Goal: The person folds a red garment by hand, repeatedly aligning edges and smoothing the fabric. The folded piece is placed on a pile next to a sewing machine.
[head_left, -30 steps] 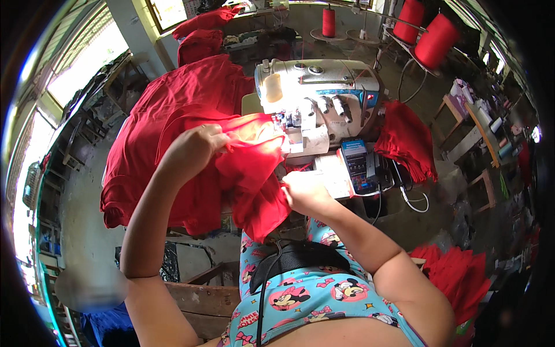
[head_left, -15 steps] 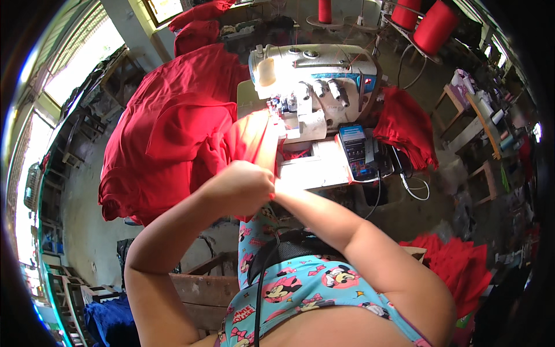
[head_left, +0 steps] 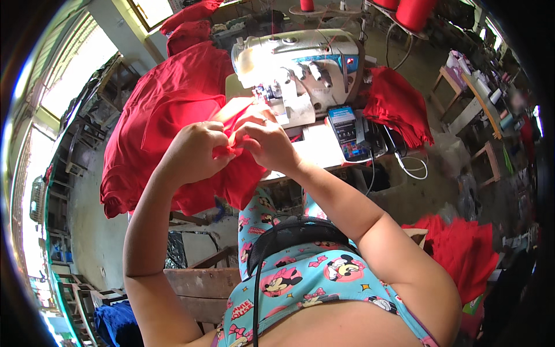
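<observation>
Red fabric (head_left: 173,124) is heaped on the left of the table and runs up to the front of a white overlock sewing machine (head_left: 306,63). My left hand (head_left: 199,150) is closed on an edge of this fabric, just in front of the machine. Close to its right, my right hand (head_left: 266,141) pinches the same edge with bent fingers. A small fold of cloth shows between the two hands. The needle area of the machine lies just beyond my right hand, in bright lamplight.
Right of the machine lie a phone (head_left: 347,130) with a cable and a stack of red cut pieces (head_left: 399,107). Red thread cones (head_left: 413,14) stand at the back right. More red pieces (head_left: 454,254) sit low on my right, beside a wooden bench (head_left: 199,286) under me.
My hands were together lower down, the right mostly hidden. Now both are farther forward and spread a little, the left shifted left, with the fabric edge between them.
</observation>
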`<state>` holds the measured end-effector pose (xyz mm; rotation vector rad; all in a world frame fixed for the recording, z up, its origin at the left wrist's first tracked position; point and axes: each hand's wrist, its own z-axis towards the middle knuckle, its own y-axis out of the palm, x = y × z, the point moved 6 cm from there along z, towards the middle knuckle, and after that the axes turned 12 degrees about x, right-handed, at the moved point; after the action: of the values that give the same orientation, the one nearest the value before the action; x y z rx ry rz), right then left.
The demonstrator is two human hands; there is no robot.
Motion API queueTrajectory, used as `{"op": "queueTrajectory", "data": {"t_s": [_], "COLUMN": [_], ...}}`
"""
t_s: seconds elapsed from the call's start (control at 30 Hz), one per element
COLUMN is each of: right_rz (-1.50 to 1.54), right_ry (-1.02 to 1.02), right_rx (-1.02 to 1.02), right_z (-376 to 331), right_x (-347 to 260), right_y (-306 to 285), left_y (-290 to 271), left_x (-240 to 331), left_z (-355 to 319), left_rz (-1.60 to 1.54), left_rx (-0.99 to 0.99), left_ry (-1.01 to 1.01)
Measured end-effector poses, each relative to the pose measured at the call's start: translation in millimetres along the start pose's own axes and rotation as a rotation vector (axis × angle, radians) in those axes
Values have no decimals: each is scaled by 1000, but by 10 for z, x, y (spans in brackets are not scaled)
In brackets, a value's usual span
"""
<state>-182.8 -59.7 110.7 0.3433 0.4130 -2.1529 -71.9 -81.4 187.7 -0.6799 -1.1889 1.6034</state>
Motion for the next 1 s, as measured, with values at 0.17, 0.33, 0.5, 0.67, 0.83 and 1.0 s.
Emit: {"op": "queueTrajectory", "data": {"t_s": [0.17, 0.33, 0.5, 0.67, 0.83, 1.0], "right_rz": [46, 46, 7, 266, -137, -174], "right_ry": [187, 222, 777, 1358, 840, 415], "right_rx": [24, 205, 143, -376, -224, 301], "right_z": [-116, -231, -766, -924, -931, -342], "right_x": [-3, 12, 259, 194, 566, 872], "right_y": [-66, -134, 190, 893, 332, 7], "left_y": [77, 154, 131, 613, 236, -58], "left_x": [107, 193, 209, 290, 149, -248], "left_z": [-41, -68, 50, 36, 6, 259], "left_rz": [69, 99, 89, 175, -10, -203], "left_rx": [13, 161, 217, -39, 110, 81], "left_ry": [75, 101, 138, 274, 153, -112]}}
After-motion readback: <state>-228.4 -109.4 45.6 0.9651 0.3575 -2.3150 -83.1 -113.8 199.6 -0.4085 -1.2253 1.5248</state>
